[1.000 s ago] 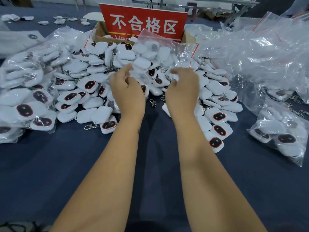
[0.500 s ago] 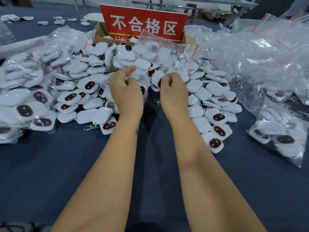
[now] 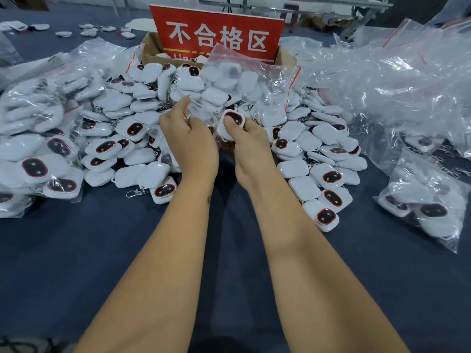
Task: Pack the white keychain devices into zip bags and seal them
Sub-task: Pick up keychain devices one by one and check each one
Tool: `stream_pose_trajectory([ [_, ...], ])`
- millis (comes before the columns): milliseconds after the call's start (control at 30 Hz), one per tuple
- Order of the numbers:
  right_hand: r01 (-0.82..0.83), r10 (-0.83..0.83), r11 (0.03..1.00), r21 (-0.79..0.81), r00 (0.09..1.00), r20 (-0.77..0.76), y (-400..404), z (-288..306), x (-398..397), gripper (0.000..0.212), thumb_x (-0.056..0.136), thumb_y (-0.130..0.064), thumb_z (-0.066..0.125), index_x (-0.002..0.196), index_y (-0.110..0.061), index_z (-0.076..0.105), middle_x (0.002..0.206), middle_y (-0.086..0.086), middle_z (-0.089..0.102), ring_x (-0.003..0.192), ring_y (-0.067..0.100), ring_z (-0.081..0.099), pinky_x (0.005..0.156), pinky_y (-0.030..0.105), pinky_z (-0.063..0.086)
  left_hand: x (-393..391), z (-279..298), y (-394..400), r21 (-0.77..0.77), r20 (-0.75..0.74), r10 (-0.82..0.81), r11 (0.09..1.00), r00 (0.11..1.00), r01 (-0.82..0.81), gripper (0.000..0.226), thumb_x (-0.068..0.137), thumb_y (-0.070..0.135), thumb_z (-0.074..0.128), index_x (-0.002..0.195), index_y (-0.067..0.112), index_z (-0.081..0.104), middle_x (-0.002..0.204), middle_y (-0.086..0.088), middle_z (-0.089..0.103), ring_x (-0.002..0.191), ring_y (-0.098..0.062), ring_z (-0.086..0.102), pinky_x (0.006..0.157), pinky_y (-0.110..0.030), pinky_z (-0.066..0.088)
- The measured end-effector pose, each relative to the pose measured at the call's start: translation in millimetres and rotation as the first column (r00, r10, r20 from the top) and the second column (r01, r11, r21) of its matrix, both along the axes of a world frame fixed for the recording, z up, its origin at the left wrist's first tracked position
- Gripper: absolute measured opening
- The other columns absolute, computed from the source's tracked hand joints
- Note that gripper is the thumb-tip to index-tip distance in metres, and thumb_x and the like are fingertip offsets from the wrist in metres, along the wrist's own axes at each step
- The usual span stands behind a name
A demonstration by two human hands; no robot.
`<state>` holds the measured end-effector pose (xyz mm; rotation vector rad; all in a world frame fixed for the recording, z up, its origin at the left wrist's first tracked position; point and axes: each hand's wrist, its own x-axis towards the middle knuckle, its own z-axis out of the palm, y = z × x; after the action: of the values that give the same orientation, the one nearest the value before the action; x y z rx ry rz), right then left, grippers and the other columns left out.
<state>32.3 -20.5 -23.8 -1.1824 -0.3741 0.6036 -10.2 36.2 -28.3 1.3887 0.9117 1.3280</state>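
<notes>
A big heap of white keychain devices [image 3: 295, 138] with dark red-rimmed ovals covers the middle of the blue table. My right hand [image 3: 248, 143] grips one white device [image 3: 233, 121], thumb on its dark oval. My left hand [image 3: 190, 141] pinches the near edge of a clear zip bag [image 3: 244, 80] with a red seal strip, which stands over the heap and holds several devices. The two hands are close together at the bag's lower edge.
Filled bags lie at the left [image 3: 38, 138] and right [image 3: 428, 200]. A pile of empty clear bags [image 3: 382, 80] fills the back right. A cardboard box [image 3: 150, 50] with a red sign [image 3: 219, 34] stands behind the heap. Blue table [image 3: 102, 250] lies bare near me.
My right hand has drawn back toward me and to the left, and now holds a device with its dark oval showing. My left hand has kept its pinch on the bag.
</notes>
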Motion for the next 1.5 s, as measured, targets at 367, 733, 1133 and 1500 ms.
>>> stream_pose_trajectory([
  [367, 0.083, -0.078, 0.996, -0.039, 0.991, 0.112, -10, -9, 15, 0.027, 0.090, 0.007, 0.061, 0.104, -0.016, 0.058, 0.087, 0.008, 0.067, 0.071, 0.015, 0.064, 0.066, 0.030, 0.055, -1, -2, -3, 0.147, -0.318, -0.193, 0.957, 0.928, 0.250, 0.040, 0.091, 0.002, 0.044, 0.124, 0.017, 0.064, 0.119, 0.004, 0.045, 0.101, -0.007, 0.047, 0.079, -0.002, 0.032],
  [733, 0.012, -0.012, 1.000, 0.001, 0.987, 0.160, -13, -7, 17, 0.030, 0.087, 0.006, 0.068, 0.114, -0.006, 0.064, 0.087, 0.011, 0.073, 0.072, 0.015, 0.069, 0.058, 0.024, 0.056, 0, 1, -7, 0.109, -0.304, -0.236, 0.954, 0.923, 0.280, 0.032, 0.096, 0.012, 0.043, 0.114, 0.016, 0.069, 0.104, 0.008, 0.046, 0.107, -0.014, 0.054, 0.091, -0.027, 0.045],
  [1133, -0.022, 0.019, 0.999, 0.039, 0.998, 0.059, -11, -4, 16, 0.024, 0.092, -0.002, 0.053, 0.112, -0.005, 0.067, 0.109, 0.024, 0.068, 0.089, 0.022, 0.063, 0.063, 0.025, 0.055, 1, -4, -4, 0.133, -0.314, -0.236, 0.948, 0.919, 0.289, 0.017, 0.095, 0.019, 0.051, 0.102, 0.023, 0.066, 0.106, 0.008, 0.048, 0.085, 0.003, 0.049, 0.070, -0.002, 0.034],
  [1500, 0.053, -0.054, 0.998, 0.017, 0.990, 0.128, -7, -7, 14, 0.020, 0.092, 0.000, 0.052, 0.097, -0.016, 0.064, 0.092, 0.012, 0.068, 0.078, 0.016, 0.061, 0.058, 0.017, 0.051, 0, -3, -4, 0.156, -0.348, -0.237, 0.939, 0.907, 0.306, 0.021, 0.095, 0.018, 0.051, 0.107, 0.021, 0.068, 0.103, 0.009, 0.046, 0.087, -0.002, 0.049, 0.072, -0.007, 0.035],
])
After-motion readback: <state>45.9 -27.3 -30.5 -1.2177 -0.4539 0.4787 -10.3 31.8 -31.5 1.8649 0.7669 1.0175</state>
